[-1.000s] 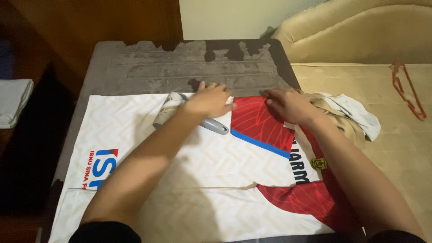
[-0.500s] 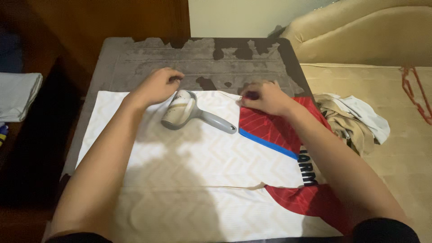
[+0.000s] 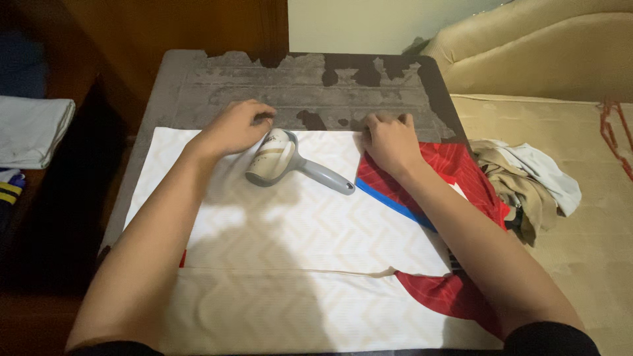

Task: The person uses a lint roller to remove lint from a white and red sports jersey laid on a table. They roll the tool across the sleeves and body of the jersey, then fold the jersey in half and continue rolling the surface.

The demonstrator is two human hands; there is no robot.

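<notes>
Nearest the camera, both bare forearms reach forward over a white zigzag-textured sports shirt with red and blue panels point(image 3: 297, 231), which lies flat on the table with a lower flap already folded across its near edge. Judging from how it lies, the work in hand is the flattening and squaring of this shirt, and the hands are now at its far edge.

In the middle of the cloth, between the two wrists, a grey-handled lint roller with a pale paper drum point(image 3: 290, 161) rests on the fabric, touched by neither hand; it lies just beside the left wrist, with its handle pointing toward the right hand. Any further fold of this upper part seems to call for lifting the roller off first, since it sits on the cloth that would turn.

The left hand point(image 3: 234, 126) sits knuckles-up at the far left edge of the shirt, its fingers curled under and close together. The right hand point(image 3: 390, 140) rests where white meets red, fingers bent and side by side over the far hem. Whether either hand pinches the edge or only presses it down cannot be told.

Beyond them lies the worn grey tabletop with a peeling dark surface point(image 3: 330, 86). To the right, a crumpled heap of beige and white clothes point(image 3: 527, 178) sits on a tan cushioned sofa point(image 3: 527, 53).
</notes>
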